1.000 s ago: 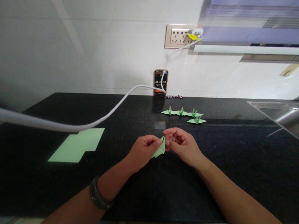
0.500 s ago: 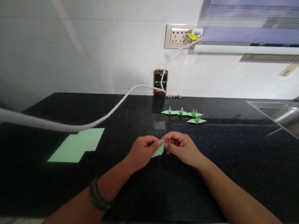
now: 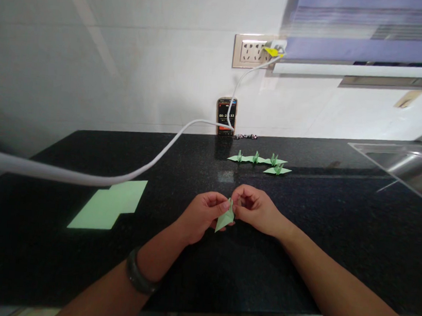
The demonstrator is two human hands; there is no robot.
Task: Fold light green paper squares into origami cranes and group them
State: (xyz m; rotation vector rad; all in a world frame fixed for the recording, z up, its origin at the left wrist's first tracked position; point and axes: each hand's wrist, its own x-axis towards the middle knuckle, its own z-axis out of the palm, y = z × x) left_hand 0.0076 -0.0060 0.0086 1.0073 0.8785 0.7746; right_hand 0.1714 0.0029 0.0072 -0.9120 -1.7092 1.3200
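A small folded green paper piece (image 3: 224,219) hangs between both my hands above the black counter (image 3: 299,243). My left hand (image 3: 202,215) pinches its upper left side with thumb and fingertips, fingers closed. On the other side, the curled fingers of my right hand (image 3: 253,209) pinch its top tip. The paper's lower point slants down to the left. A dark band sits on my left wrist.
Several finished green paper cranes (image 3: 260,162) stand in a group farther back. Flat green paper sheets (image 3: 110,203) lie at the left. A phone (image 3: 226,116) leans on the wall, cabled to a socket (image 3: 252,50); a white cable (image 3: 85,176) crosses the counter. A steel sink (image 3: 404,163) is right.
The folded paper has swung lower and now hangs more steeply between my fingers. My right hand has closed in tighter on its tip. The phone's timer has advanced.
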